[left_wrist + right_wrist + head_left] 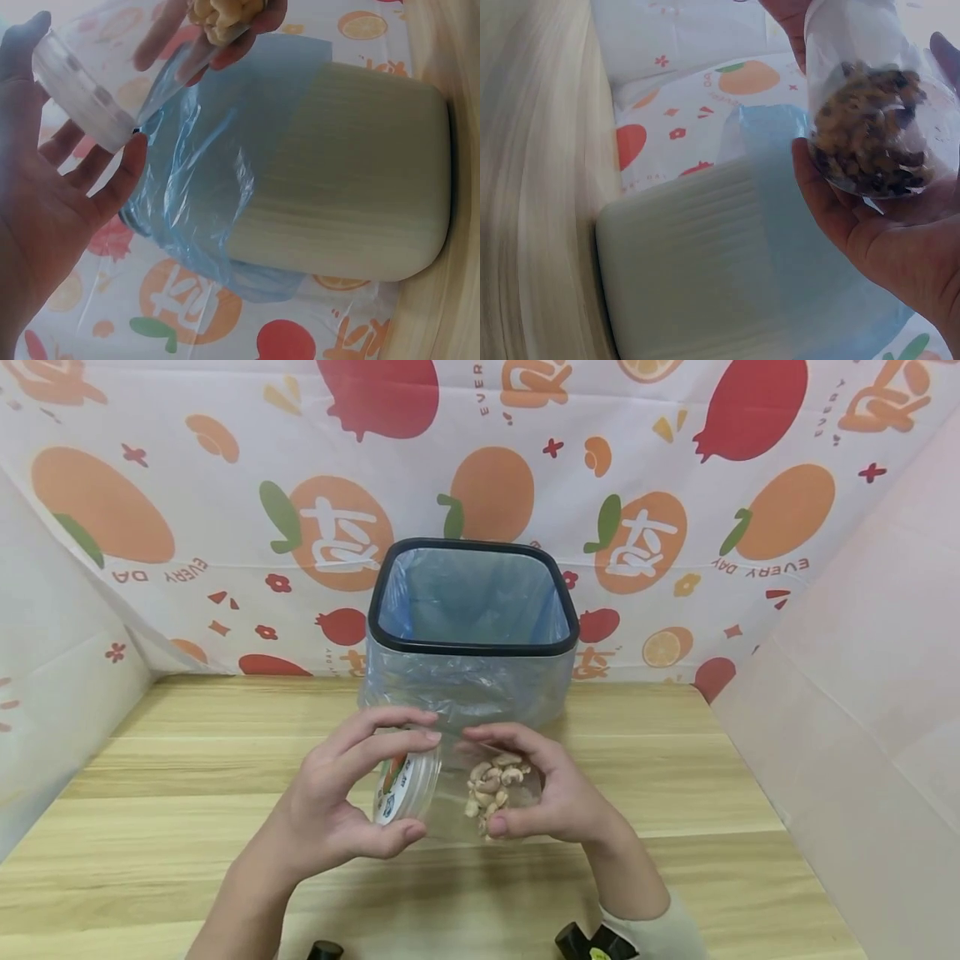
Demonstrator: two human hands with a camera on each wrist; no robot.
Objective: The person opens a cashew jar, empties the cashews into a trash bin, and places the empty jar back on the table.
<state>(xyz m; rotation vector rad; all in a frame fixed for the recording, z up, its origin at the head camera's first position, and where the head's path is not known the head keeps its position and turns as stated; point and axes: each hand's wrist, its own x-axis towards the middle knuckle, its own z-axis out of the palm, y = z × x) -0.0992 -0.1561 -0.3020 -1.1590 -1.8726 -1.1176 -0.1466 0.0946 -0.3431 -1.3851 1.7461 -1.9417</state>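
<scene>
Jar (459, 793) held sideways, lower centre of head view, before bin (472, 649). I see left hand's (330, 797) fingers clamped round its lid (408, 785), right hand's (558, 797) round the other end. I'd steady both grips evenly, pressing lightly; walls could buckle.

I see the right hand (896, 240) gripping a jar (859, 97) of brown pieces (874, 135), upper right. A pale bin (705, 259) fills lower centre, a table (540, 187) the left.

Bin (480, 650) on bench (150, 827), backdrop (480, 418) behind, bag (480, 593) inside (and hanging outside); jar (455, 785) in front, between left hand (326, 806) and right hand (561, 802), lid (405, 792) leftward, nuts (495, 781) within, rightward.
</scene>
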